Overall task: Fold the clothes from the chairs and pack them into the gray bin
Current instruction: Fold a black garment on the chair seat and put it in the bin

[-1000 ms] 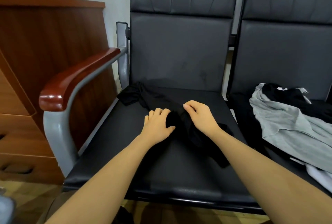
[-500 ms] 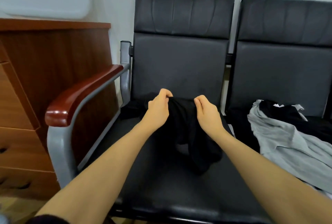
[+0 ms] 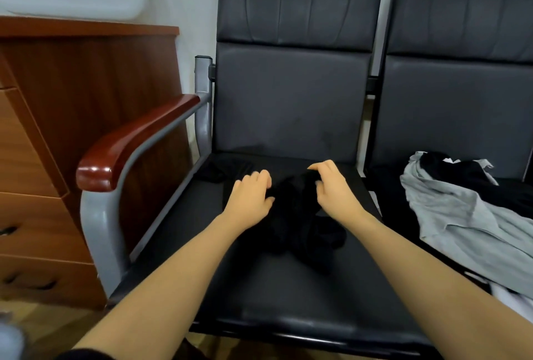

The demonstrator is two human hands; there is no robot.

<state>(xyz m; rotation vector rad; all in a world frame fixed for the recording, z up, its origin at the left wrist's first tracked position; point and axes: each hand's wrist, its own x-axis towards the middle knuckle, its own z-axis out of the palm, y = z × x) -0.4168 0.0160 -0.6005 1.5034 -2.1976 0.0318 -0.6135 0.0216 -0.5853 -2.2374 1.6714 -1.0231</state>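
Note:
A black garment [image 3: 297,221] lies bunched in the middle of the left chair's seat [image 3: 259,296], with one end trailing towards the back left corner. My left hand [image 3: 249,201] holds its left side with curled fingers. My right hand [image 3: 334,191] pinches a raised fold at its top right. On the right chair, a grey shirt [image 3: 461,221] lies crumpled with another black piece [image 3: 450,168] on it and some white cloth [image 3: 510,296] under it. A blurred grey edge [image 3: 8,339] shows at the bottom left corner; I cannot tell what it is.
A wooden drawer cabinet [image 3: 72,129] stands close to the left of the chair. The chair's red-brown armrest [image 3: 129,143] on a grey metal frame sits between the cabinet and the seat. Both chair backs stand against a white wall.
Both hands had lifted the black garment off the seat half a second ago. They have since come down, and the garment is bunched on the seat again.

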